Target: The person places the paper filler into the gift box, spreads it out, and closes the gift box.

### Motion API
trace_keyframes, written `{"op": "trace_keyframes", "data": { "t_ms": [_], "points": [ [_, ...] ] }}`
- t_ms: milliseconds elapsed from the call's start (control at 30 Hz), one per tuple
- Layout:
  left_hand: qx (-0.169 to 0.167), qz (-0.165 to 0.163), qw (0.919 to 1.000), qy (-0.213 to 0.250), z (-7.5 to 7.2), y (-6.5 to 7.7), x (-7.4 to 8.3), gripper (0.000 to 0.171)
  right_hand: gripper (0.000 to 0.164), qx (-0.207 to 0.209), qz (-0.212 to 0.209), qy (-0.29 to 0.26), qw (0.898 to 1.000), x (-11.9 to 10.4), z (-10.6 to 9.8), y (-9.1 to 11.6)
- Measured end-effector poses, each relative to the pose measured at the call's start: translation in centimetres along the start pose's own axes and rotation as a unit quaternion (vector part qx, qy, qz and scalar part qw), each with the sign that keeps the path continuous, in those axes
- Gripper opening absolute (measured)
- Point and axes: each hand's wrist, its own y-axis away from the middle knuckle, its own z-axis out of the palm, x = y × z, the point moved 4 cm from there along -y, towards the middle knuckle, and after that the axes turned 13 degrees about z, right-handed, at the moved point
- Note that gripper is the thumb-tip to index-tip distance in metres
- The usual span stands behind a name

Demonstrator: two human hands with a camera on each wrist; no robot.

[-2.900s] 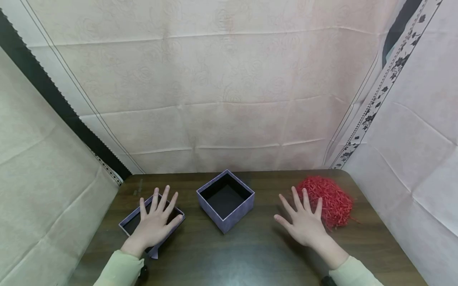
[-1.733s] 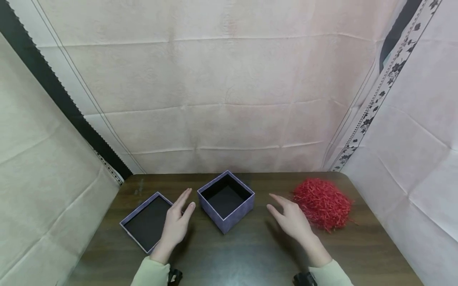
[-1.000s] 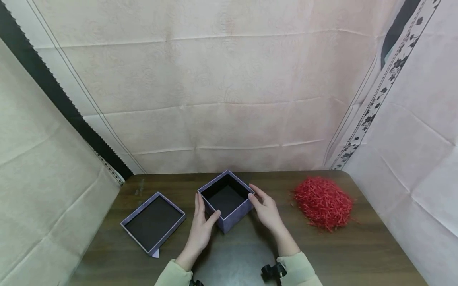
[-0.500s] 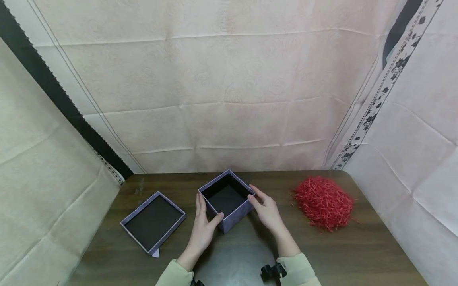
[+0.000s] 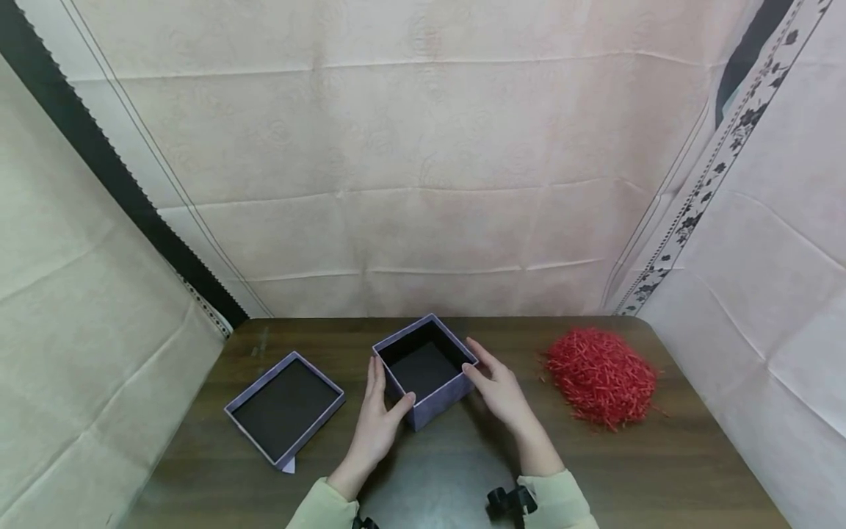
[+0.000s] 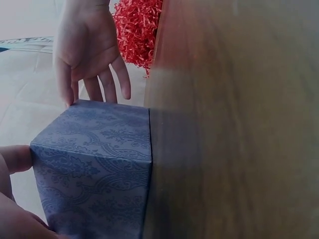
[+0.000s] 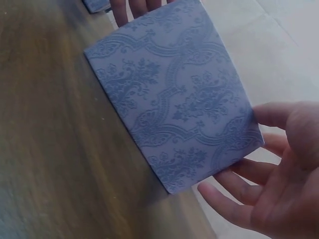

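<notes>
An open-topped purple box (image 5: 443, 400) with a dark lining stands at the middle of the table, one corner toward me. My left hand (image 5: 375, 430) holds its left corner, thumb on the near wall and fingers along the left side. At the right corner my right hand (image 5: 504, 397) grips it, thumb at the rim and fingers behind. A raised scroll pattern covers the box wall (image 7: 174, 94) in the right wrist view. To the left lies a shallow box lid (image 5: 284, 408), dark inside facing up.
A heap of red shredded paper (image 5: 601, 378) sits at the right rear of the brown table (image 5: 436, 485). A small pale tab (image 5: 289, 466) sticks out under the lid's near corner. Pale cloth (image 5: 423, 184) hangs behind and at both sides.
Both hands came in from spread, flat poses over the lid and by the red paper to take hold of the box. In the last half second the box has turned slightly and shifted a little right.
</notes>
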Motion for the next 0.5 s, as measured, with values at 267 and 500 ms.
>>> {"op": "trace_keyframes", "data": {
  "t_ms": [267,500],
  "points": [
    [-0.008,0.017,0.9998,-0.001,-0.14,-0.1,0.14,0.093,0.06,-0.036,0.008,0.021,0.999,0.05,-0.81,0.39],
    [-0.011,0.024,0.9996,0.0,-0.31,-0.29,0.23,0.087,0.059,-0.039,0.013,0.037,0.998,-0.13,-1.09,0.56]
  ]
}}
